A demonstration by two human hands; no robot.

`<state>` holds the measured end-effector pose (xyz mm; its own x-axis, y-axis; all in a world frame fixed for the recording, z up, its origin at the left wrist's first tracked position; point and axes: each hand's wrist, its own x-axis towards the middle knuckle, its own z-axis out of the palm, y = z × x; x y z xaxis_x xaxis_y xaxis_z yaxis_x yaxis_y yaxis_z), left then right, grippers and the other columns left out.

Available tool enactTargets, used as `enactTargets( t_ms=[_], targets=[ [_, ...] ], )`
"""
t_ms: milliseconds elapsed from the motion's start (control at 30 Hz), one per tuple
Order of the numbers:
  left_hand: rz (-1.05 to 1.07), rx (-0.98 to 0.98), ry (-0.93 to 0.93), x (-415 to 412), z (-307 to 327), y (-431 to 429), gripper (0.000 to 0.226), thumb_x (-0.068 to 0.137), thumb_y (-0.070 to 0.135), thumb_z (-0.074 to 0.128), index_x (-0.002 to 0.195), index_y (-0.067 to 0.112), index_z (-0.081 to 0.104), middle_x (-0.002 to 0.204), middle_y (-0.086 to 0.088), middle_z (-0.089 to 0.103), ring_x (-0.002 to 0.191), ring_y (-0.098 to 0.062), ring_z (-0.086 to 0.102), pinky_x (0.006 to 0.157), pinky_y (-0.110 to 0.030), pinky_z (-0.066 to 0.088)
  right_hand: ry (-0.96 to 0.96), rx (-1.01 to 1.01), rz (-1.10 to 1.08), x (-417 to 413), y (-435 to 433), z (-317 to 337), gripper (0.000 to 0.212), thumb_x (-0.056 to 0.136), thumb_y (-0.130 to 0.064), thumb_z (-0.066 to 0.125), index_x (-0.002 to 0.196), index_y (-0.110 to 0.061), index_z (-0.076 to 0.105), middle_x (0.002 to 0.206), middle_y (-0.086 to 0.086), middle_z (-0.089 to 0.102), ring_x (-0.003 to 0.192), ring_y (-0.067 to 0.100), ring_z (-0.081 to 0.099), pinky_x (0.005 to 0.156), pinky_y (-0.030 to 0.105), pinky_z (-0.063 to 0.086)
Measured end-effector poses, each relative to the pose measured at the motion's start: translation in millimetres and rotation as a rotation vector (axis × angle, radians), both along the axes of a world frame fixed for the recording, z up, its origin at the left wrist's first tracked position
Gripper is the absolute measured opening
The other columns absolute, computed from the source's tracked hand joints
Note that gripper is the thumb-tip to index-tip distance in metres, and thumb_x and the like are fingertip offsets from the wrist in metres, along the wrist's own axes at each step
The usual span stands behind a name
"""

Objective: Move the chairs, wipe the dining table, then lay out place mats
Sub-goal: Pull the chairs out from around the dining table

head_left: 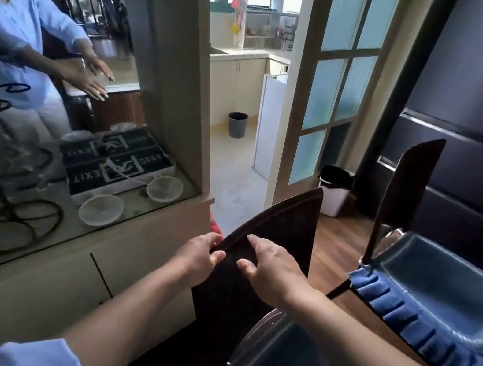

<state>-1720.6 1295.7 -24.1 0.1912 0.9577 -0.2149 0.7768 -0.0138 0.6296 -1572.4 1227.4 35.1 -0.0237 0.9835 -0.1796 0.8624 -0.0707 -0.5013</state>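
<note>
While both hands reach for the top of the dark wooden chair back (269, 239), the person stands just behind this near chair, close to the cream cabinet with the big mirror (129, 263). From the head camera, the left hand (199, 259) curls over the left end of the top edge, fingers bent around it. The right hand (270, 268) lies on the top edge just beside it, fingers spread wide and not yet closed, so only the left one looks like it is holding. I think the step is moving this chair out of the way.

To do it well, both hands should hold the top edge tight and further apart, so the chair does not twist. A second dark chair with a blue frilly seat cushion (440, 292) stands near on the right, so the near chair should be lifted a little and kept off it. The white bin with a black bag (333, 192) sits by the glass door (335, 80). The dining table is not in sight.
</note>
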Motion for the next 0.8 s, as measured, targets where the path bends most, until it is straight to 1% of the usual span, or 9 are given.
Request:
enactTargets(
  t_ms=[100, 167, 233, 333, 433, 567, 633, 733, 800],
  targets=[
    [0.012, -0.003, 0.012, 5, -1, 15, 0.041, 0.092, 0.028, 0.057, 0.132, 0.019, 0.052, 0.127, -0.003, 0.062, 0.115, -0.020, 0.059, 0.101, -0.034, 0.045, -0.018, 0.002, 0.007, 4, 7, -7, 0.047, 0.095, -0.035, 0.050, 0.137, -0.017, 0.042, 0.142, 0.001, 0.048, 0.130, 0.022, 0.047, 0.108, 0.035, 0.040],
    [0.002, -0.004, 0.056, 9, -1, 23, 0.041, 0.092, 0.033, 0.056, 0.131, 0.021, 0.055, 0.127, 0.000, 0.063, 0.117, -0.018, 0.058, 0.101, -0.029, 0.043, -0.021, 0.001, -0.001, 8, 9, -12, 0.046, 0.095, -0.034, 0.050, 0.137, -0.016, 0.043, 0.141, 0.002, 0.049, 0.130, 0.022, 0.047, 0.108, 0.035, 0.039],
    [-0.012, 0.000, 0.115, 14, -2, 30, 0.041, 0.091, 0.038, 0.056, 0.130, 0.026, 0.056, 0.129, 0.004, 0.062, 0.120, -0.016, 0.056, 0.102, -0.026, 0.042, -0.017, -0.004, -0.010, 13, 10, -16, 0.046, 0.095, -0.034, 0.050, 0.137, -0.015, 0.043, 0.142, 0.003, 0.049, 0.131, 0.023, 0.046, 0.108, 0.036, 0.039],
    [-0.035, -0.019, 0.160, 18, -9, 38, 0.045, 0.090, 0.041, 0.057, 0.134, 0.036, 0.049, 0.135, 0.008, 0.057, 0.125, -0.015, 0.052, 0.105, -0.028, 0.040, 0.007, -0.016, -0.029, 20, 10, -26, 0.048, 0.095, -0.035, 0.050, 0.139, -0.016, 0.041, 0.142, 0.004, 0.049, 0.131, 0.024, 0.046, 0.107, 0.037, 0.039],
    [-0.064, -0.058, 0.141, 22, -14, 42, 0.047, 0.092, 0.037, 0.055, 0.136, 0.042, 0.044, 0.138, 0.007, 0.054, 0.126, -0.017, 0.052, 0.106, -0.031, 0.040, 0.036, -0.030, -0.063, 29, 8, -37, 0.051, 0.095, -0.036, 0.050, 0.141, -0.018, 0.038, 0.143, 0.004, 0.048, 0.132, 0.025, 0.045, 0.107, 0.036, 0.039],
    [-0.053, -0.085, 0.069, 23, -16, 43, 0.047, 0.089, 0.027, 0.057, 0.131, 0.048, 0.047, 0.132, 0.004, 0.060, 0.116, -0.023, 0.059, 0.101, -0.035, 0.046, 0.053, -0.053, -0.091, 37, 4, -46, 0.049, 0.095, -0.036, 0.050, 0.138, -0.015, 0.040, 0.141, 0.006, 0.049, 0.130, 0.026, 0.047, 0.107, 0.038, 0.040],
    [-0.051, -0.089, 0.031, 25, -18, 38, 0.049, 0.089, 0.021, 0.057, 0.130, 0.046, 0.049, 0.127, 0.003, 0.063, 0.110, -0.026, 0.063, 0.097, -0.037, 0.050, 0.053, -0.054, -0.100, 41, 2, -47, 0.048, 0.095, -0.036, 0.050, 0.136, -0.013, 0.042, 0.140, 0.006, 0.050, 0.129, 0.027, 0.048, 0.106, 0.039, 0.041],
    [-0.073, -0.109, -0.057, 31, -16, 26, 0.048, 0.088, 0.011, 0.055, 0.124, 0.043, 0.056, 0.100, 0.004, 0.073, 0.082, -0.024, 0.070, 0.084, -0.038, 0.056, 0.045, -0.049, -0.104, 45, 2, -45, 0.047, 0.095, -0.035, 0.050, 0.136, -0.012, 0.042, 0.141, 0.007, 0.049, 0.129, 0.027, 0.047, 0.106, 0.039, 0.040],
    [-0.087, -0.112, -0.086, 38, -13, 15, 0.047, 0.089, 0.010, 0.055, 0.122, 0.043, 0.058, 0.088, 0.007, 0.073, 0.068, -0.018, 0.067, 0.076, -0.034, 0.056, 0.047, -0.034, -0.102, 47, 0, -43, 0.048, 0.096, -0.035, 0.049, 0.138, -0.013, 0.040, 0.143, 0.006, 0.046, 0.130, 0.027, 0.046, 0.105, 0.039, 0.039]
  ],
)
